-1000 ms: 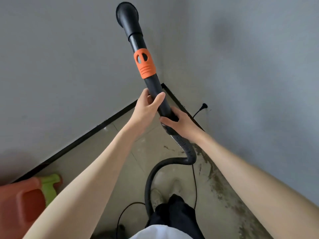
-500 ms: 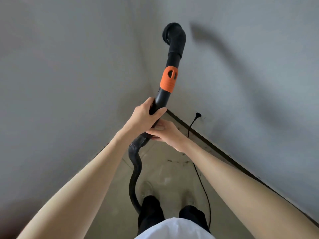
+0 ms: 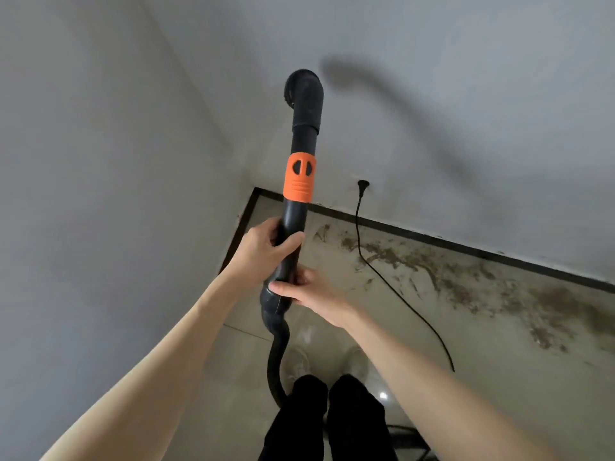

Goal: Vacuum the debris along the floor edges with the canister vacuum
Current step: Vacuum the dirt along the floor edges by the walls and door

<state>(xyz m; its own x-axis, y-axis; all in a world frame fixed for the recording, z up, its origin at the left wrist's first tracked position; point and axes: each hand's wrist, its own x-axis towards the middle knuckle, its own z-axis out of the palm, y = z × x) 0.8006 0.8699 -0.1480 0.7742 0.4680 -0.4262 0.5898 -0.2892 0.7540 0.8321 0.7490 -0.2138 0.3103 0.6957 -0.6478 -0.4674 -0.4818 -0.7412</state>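
I hold a black vacuum wand [image 3: 301, 141] with an orange collar [image 3: 299, 178] raised upright in front of the room corner, its curved nozzle end pointing up and left. My left hand [image 3: 266, 249] grips the wand just below the collar. My right hand [image 3: 309, 294] holds the cuff where the black hose [image 3: 276, 357] joins. The hose drops down beside my legs. Brown debris [image 3: 466, 281] is spread over the beige tile floor along the right wall's dark baseboard [image 3: 466, 249]. The canister is out of sight.
A black power cord [image 3: 392, 287] runs from a plug [image 3: 363, 185] in the right wall across the dirty floor. Grey walls meet in a corner just ahead. My feet in light shoes [image 3: 356, 361] stand on the tiles below.
The view has swung right, showing more of the debris along the right wall. The wand tilted more upright and my right hand slid lower onto the hose cuff.
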